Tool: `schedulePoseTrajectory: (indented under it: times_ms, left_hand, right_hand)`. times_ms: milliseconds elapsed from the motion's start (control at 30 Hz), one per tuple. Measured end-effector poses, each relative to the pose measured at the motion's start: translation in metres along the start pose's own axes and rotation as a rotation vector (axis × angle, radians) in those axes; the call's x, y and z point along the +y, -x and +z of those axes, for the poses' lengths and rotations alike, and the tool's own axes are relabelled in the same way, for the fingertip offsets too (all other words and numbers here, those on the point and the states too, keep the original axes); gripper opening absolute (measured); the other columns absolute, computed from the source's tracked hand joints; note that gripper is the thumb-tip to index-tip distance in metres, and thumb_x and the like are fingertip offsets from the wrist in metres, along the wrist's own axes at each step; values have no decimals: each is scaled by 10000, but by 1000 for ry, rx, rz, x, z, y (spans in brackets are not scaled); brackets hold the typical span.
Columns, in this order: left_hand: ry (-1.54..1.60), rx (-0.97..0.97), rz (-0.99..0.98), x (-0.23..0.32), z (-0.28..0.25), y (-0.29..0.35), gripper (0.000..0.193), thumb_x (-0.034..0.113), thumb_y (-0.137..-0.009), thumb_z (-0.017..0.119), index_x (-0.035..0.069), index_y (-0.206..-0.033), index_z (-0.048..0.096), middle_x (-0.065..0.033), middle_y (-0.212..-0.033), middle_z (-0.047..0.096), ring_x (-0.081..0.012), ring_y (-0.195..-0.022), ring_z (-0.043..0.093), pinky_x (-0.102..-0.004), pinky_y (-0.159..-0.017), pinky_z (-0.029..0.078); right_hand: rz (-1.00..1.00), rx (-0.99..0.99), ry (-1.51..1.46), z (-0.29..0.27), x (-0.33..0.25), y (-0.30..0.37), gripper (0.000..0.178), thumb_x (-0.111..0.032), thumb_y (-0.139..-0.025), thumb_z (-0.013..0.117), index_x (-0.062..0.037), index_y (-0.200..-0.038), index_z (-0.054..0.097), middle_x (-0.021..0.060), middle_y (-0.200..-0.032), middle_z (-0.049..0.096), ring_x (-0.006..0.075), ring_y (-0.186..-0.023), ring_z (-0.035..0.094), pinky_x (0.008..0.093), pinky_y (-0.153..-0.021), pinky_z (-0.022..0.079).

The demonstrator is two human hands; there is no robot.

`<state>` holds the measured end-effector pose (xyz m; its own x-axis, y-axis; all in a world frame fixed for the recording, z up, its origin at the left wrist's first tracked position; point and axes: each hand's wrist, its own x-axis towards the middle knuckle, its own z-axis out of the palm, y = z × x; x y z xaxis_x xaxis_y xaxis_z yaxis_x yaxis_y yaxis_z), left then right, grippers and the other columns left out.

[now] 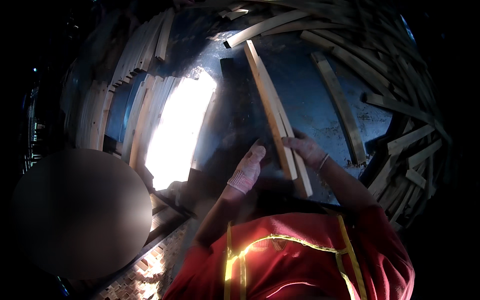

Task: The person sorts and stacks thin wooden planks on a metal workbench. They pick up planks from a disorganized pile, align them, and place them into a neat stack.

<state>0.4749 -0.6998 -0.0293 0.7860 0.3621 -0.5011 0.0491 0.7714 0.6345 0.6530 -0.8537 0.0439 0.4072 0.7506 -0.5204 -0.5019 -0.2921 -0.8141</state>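
Two long, pale wooden strips lie against each other, the left one (270,112) and the right one (299,172), slanting from the table's far side toward my body. My right hand (306,149), in a light work glove, is closed around them near their close ends. To their left, my left hand (250,164) is gloved too and held apart from the wood. Its thumb stands away from the fingers, which are partly lost in shadow. Beneath both hands is a bluish metal table (320,127).
On the right, a single strip (340,107) lies on the table, and beyond it a jumbled pile of strips (400,75) curves round the edge. Rows of strips (140,47) lie side by side at the left, partly washed out by glare. Wood offcuts (145,270) lie at the lower left.
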Motion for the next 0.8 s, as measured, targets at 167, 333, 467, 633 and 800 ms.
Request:
schedulePoseTrajectory:
  times_ms: [167, 333, 467, 633, 800]
  left_hand:
    - [-367, 116, -27, 56, -16, -1, 553, 208, -908, 801, 9, -1387, 607, -133, -1164, 743, -260, -1037, 726, -392, -890, 597]
    - [-1806, 496, 161, 121, -65, 51, 821, 356, -882, 785, 53, -1563, 442, -200, -1309, 673, -349, -1007, 706, -431, -893, 561]
    - [-2321, 628, 519, 147, -124, 74, 858, 379, -830, 816, 105, -1560, 457, -124, -1440, 540, -355, -1200, 604, -487, -925, 512]
    - [-2314, 590, 338, 146, -106, 63, 794, 396, -836, 821, 12, -1469, 536, -164, -1493, 523, -361, -1301, 526, -509, -1077, 425]
    - [-2240, 546, 710, 119, -112, 58, 820, 337, -882, 793, 42, -1565, 448, -177, -1568, 477, -420, -1453, 435, -560, -1202, 343]
  right_hand:
    - [-272, 327, 205, -20, 28, 3, 893, -460, -925, 793, 66, -1553, 440, 235, -1531, 545, 336, -1415, 530, 398, -1207, 402]
    - [167, 987, 1316, -149, 43, 40, 741, -433, -775, 854, -98, -1368, 562, 209, -1269, 644, 452, -1084, 672, 536, -938, 563]
    - [49, 808, 1012, -128, 81, 43, 696, -385, -848, 823, -48, -1394, 552, 236, -1133, 722, 394, -997, 727, 493, -892, 594]
    - [0, 316, 336, 42, 65, 46, 699, -295, -965, 730, 24, -1525, 461, 190, -1164, 728, 242, -1053, 703, 374, -927, 574]
    - [-243, 735, 229, -46, 51, 63, 764, -269, -967, 772, -5, -1593, 423, 241, -1496, 582, 289, -1371, 580, 378, -1157, 452]
